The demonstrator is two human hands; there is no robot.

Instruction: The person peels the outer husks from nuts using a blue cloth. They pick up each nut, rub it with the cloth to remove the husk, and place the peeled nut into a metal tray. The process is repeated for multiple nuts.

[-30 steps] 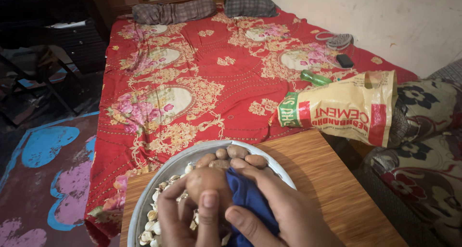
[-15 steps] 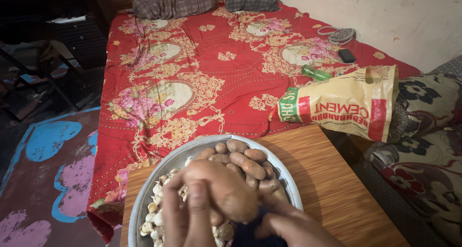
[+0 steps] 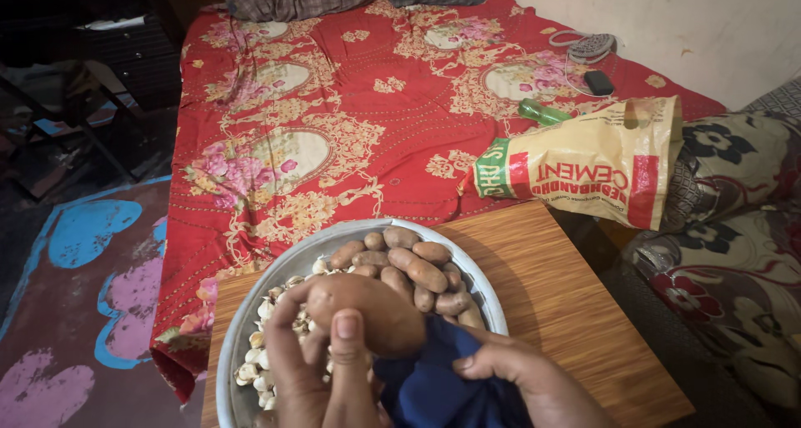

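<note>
Brown, oblong potato (image 3: 367,313) pinched in the left hand (image 3: 321,370), thumb pressed flat along its near side, raised just above a round grey metal basin (image 3: 488,299) of smaller potatoes (image 3: 417,269) and pale garlic cloves (image 3: 250,365). Right hand (image 3: 534,386) clenched on a dark blue cloth (image 3: 438,386) just beneath the grip. Wiping step, by the look of it; next, probably, cloth drawn over the skin with the pinch kept firm.

Potato (image 3: 367,311): matt, rough brown skin
Cloth (image 3: 434,386): soft blue fabric
Bowl (image 3: 242,328): dull grey metal
Table (image 3: 551,294): smooth wood grain
Sack (image 3: 584,165): woven plastic
</note>
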